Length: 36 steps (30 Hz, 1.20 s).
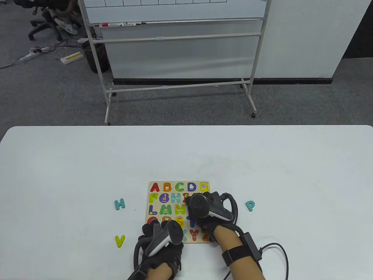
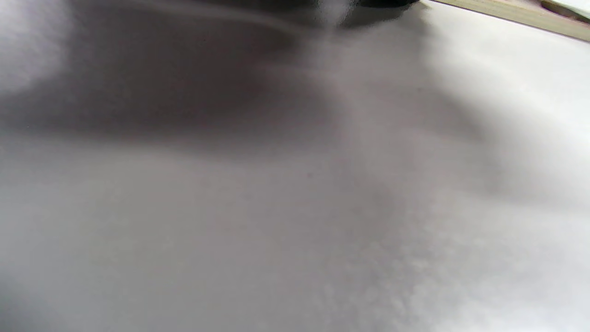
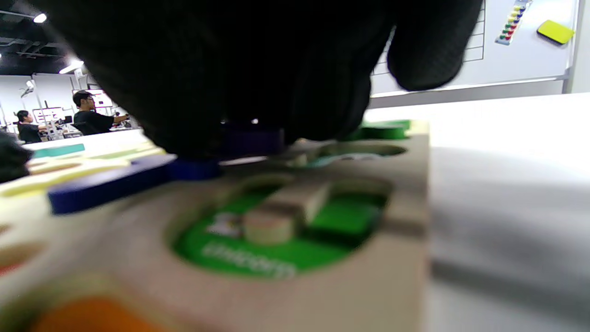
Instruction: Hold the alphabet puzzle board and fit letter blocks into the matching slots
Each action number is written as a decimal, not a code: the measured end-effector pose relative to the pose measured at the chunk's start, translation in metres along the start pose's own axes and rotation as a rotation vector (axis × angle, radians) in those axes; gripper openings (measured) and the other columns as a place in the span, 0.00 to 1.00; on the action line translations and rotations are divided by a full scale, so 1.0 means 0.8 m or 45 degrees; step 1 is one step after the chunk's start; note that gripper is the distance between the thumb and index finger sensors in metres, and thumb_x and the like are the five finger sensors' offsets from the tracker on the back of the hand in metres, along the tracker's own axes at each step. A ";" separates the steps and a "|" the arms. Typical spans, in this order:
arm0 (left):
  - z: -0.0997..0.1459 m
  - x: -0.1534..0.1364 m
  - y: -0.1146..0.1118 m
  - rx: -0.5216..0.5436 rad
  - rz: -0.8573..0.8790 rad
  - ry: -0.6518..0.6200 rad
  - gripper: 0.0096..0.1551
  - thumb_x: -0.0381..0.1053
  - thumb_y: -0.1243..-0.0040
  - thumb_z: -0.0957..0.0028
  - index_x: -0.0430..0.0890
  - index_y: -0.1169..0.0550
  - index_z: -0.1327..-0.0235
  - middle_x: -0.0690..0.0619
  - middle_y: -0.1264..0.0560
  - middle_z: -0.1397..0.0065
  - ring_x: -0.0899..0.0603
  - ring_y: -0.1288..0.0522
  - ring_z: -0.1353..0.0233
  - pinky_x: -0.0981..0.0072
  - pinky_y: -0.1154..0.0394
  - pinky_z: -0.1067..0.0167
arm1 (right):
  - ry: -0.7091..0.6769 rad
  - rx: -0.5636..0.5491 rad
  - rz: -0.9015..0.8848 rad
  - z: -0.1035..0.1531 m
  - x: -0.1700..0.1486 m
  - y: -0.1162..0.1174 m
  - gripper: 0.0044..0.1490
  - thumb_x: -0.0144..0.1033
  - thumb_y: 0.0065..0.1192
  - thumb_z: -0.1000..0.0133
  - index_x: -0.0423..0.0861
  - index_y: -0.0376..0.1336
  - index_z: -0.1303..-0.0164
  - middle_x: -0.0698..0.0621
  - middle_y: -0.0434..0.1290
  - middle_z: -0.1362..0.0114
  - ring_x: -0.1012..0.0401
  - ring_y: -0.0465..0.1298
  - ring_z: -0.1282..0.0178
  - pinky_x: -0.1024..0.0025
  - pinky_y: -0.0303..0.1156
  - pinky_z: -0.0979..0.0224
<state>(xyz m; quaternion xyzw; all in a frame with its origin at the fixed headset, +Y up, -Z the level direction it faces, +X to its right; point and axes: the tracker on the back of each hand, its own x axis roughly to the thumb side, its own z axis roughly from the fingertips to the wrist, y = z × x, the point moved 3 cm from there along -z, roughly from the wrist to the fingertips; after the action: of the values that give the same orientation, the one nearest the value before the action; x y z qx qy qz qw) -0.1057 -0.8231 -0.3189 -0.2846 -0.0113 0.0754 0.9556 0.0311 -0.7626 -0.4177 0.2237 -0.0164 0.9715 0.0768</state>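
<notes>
The wooden alphabet puzzle board [image 1: 163,210] lies flat on the white table, most slots filled with coloured letters. My left hand [image 1: 153,228] rests on the board's near-left corner and holds it down; the left wrist view shows only the board's edge [image 2: 511,14]. My right hand [image 1: 192,204] is over the board's right side. In the right wrist view its fingers [image 3: 276,69] press on a dark blue letter block [image 3: 251,138] at a slot. Beside it an empty slot with a green floor [image 3: 332,214] lies open.
Loose letters lie on the table: a teal H [image 1: 119,204] and a yellow-green V [image 1: 119,241] left of the board, a teal P [image 1: 250,205] to its right. A whiteboard stand [image 1: 174,58] is beyond the table's far edge.
</notes>
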 end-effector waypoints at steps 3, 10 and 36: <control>0.000 0.000 0.000 -0.003 0.001 -0.001 0.52 0.61 0.64 0.45 0.34 0.68 0.27 0.25 0.74 0.26 0.16 0.73 0.28 0.22 0.63 0.36 | 0.001 -0.002 -0.002 0.000 -0.001 0.001 0.35 0.45 0.80 0.53 0.51 0.71 0.34 0.50 0.79 0.29 0.55 0.84 0.42 0.45 0.71 0.29; -0.001 0.000 0.000 -0.003 0.002 -0.002 0.52 0.61 0.64 0.45 0.34 0.68 0.27 0.25 0.74 0.26 0.16 0.73 0.28 0.22 0.63 0.36 | 0.014 0.015 0.001 0.000 0.000 0.000 0.30 0.46 0.80 0.52 0.52 0.73 0.39 0.49 0.79 0.29 0.55 0.83 0.41 0.45 0.71 0.29; -0.001 0.000 0.000 -0.006 0.000 -0.001 0.52 0.62 0.64 0.45 0.34 0.68 0.27 0.24 0.74 0.26 0.16 0.73 0.28 0.22 0.63 0.37 | 0.110 0.004 -0.162 0.008 -0.030 -0.045 0.37 0.55 0.63 0.48 0.51 0.69 0.30 0.45 0.74 0.25 0.50 0.84 0.39 0.43 0.70 0.30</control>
<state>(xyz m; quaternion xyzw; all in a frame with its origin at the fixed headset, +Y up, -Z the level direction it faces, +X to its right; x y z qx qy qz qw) -0.1060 -0.8234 -0.3198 -0.2868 -0.0119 0.0755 0.9549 0.0609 -0.7307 -0.4222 0.1821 0.0026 0.9735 0.1386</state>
